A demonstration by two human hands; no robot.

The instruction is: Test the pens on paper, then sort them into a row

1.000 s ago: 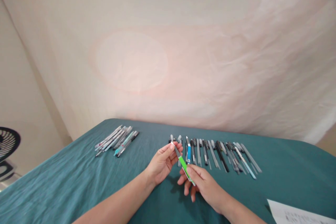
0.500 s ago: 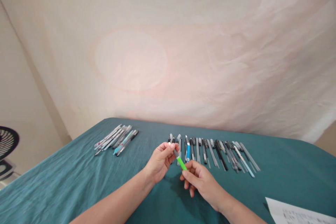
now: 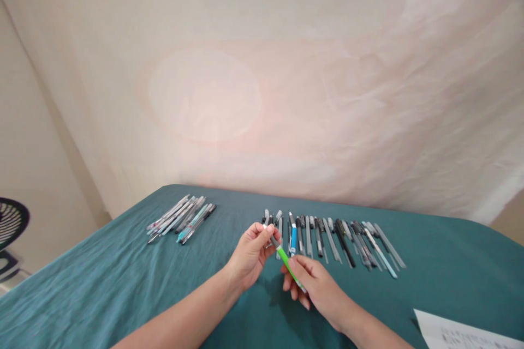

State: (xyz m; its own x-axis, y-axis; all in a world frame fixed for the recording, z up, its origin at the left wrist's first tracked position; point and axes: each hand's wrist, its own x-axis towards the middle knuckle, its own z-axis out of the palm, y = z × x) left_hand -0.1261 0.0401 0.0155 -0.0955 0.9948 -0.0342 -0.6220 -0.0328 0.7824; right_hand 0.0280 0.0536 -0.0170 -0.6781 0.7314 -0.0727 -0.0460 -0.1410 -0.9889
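Observation:
A bright green pen point(image 3: 283, 256) with a grey grip section slants between my two hands, above the cloth. My left hand point(image 3: 252, 253) pinches its upper grey end between thumb and fingers, so the very tip is partly covered. Lower down, my right hand point(image 3: 314, 282) has its thumb against the green barrel and its fingers curled behind, with the pen's lower end showing across them. Just beyond the hands lies a long row of pens, among them a blue and white pen point(image 3: 293, 237) close to the green one.
Green cloth point(image 3: 123, 289) covers the table. A loose bundle of pens point(image 3: 182, 221) lies at the left, and a light blue pen point(image 3: 380, 251) is toward the row's right end. A white sheet with writing point(image 3: 458, 332) is at front right; a black fan point(image 3: 12, 223) stands far left.
My right hand has shifted slightly down and right, and more of the green barrel's lower end now shows. My left hand keeps its pinch on the grey end.

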